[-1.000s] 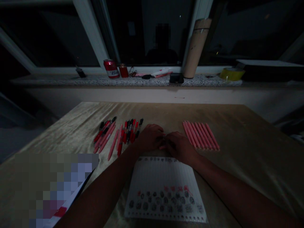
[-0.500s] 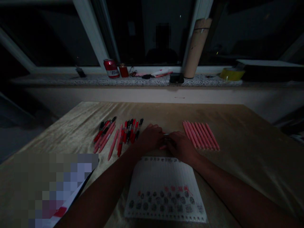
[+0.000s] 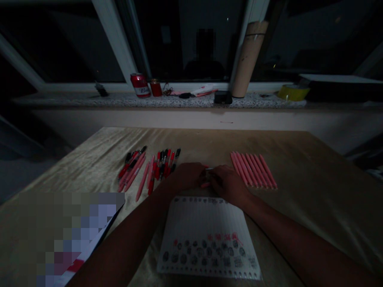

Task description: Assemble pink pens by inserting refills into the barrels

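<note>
My left hand and my right hand meet at the table's middle, just beyond the notepad. Curled fingers of my right hand pinch a thin, pale pen part that points toward my left hand. Pink pieces of a pen show between the hands. My left fingers are bent around that spot, mostly hidden behind the back of the hand. Right of my hands lies a row of pink pens. To the left are loose red and black pens and more pink pens.
A lined notepad with black and red scribbles lies between my forearms. Left of it is a blurred-out sheet. On the windowsill stand a red can, a small jar, a tall tube and yellow tape.
My left hand has turned and its knuckles sit slightly lower and flatter, uncovering more of the gap between the hands. My right hand stays nearly where it was.
</note>
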Available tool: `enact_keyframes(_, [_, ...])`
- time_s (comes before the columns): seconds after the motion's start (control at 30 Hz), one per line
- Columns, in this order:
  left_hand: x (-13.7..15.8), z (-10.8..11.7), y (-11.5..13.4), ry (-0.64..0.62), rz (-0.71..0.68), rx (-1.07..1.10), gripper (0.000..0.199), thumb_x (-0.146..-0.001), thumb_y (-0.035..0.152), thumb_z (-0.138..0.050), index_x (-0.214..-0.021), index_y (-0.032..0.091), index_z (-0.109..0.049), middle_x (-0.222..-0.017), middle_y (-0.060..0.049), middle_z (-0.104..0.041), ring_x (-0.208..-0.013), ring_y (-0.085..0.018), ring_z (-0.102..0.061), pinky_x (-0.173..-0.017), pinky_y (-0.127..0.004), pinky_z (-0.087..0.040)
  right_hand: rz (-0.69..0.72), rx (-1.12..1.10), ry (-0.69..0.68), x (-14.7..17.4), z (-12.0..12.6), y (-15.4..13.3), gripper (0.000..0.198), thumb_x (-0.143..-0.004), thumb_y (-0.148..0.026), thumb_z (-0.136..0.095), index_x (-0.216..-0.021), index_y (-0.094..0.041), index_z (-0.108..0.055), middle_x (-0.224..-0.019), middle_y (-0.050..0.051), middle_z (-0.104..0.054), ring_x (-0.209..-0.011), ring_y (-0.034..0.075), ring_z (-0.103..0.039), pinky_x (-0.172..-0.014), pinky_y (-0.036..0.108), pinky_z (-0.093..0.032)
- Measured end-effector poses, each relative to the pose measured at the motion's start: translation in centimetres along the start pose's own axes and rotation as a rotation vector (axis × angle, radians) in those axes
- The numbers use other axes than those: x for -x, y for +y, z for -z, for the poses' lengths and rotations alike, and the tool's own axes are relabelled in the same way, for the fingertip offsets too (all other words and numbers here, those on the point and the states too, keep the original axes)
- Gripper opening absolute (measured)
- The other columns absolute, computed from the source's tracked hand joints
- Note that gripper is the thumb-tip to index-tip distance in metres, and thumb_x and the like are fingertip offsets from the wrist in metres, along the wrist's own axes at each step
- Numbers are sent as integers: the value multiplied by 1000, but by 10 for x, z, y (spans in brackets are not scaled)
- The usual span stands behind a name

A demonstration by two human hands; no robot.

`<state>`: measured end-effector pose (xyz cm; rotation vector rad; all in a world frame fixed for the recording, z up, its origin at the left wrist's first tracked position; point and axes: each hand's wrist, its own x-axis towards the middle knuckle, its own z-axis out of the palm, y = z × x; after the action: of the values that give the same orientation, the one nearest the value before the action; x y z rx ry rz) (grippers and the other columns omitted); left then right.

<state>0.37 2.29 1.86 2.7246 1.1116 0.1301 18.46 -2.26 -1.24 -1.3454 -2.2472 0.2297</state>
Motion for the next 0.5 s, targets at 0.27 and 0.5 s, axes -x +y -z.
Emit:
enact_keyframes(0.27, [2,-9,6,-4,-2,-101,39,-86,36,-47,-120,16,-51,-104,-13,-66,-90,-25,-64,-68,-32,-49,1,3,-11,0,0,1,18,-83,-21,-49,-96,-16,-61,-88,9,-62,-87,20,-54,-79,32,-40])
enact_keyframes(0.5, [5,-20,6,52,-35,-163,37,-87,41,-47,-111,13,-51,-110,-13,-60,-96,-25,-61,-74,-33,-48,3,-4,-8,0,1,-1,20,-84,-21,-49,-97,-17,-62,-88,8,-64,-86,20,-56,-78,32,-41])
